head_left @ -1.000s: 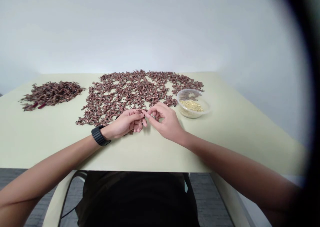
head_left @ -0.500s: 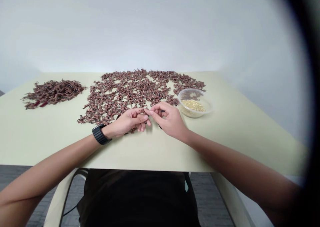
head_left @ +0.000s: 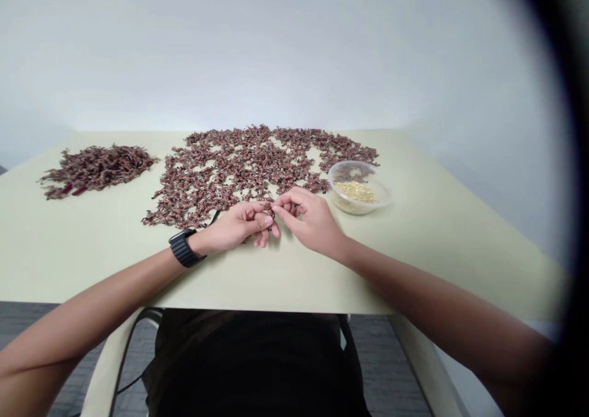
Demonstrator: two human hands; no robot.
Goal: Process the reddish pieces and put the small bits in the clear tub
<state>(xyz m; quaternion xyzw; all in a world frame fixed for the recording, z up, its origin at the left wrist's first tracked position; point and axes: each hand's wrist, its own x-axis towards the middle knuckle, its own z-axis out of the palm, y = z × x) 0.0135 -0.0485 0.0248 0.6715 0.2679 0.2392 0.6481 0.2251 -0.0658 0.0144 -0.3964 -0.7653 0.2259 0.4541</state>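
My left hand [head_left: 237, 225], with a black watch band on its wrist, pinches a small reddish-brown piece with dark ends [head_left: 273, 211] between thumb and forefinger. From the other side, the thumb and forefinger of my right hand [head_left: 313, 222] close on the same piece, so the fingertips nearly meet. Its exact kind is too small to make out. Just beyond both hands spreads a wide layer of similar brown pieces [head_left: 234, 172]. To the right of my right hand stands a clear plastic bowl [head_left: 384, 200] with small gold-coloured bits [head_left: 356, 192] inside.
A separate, denser heap of longer brown strands [head_left: 103, 167] lies at the left of the pale yellow table [head_left: 92, 257], with two dark red pieces [head_left: 79, 191] at its front. A dark thin object [head_left: 215, 217] shows partly behind my left hand. A white wall stands behind the table.
The fingertips of my right hand have shifted slightly right, and its fingers are curled a little closer together. My left hand has barely moved. The bowl and heaps stay put.
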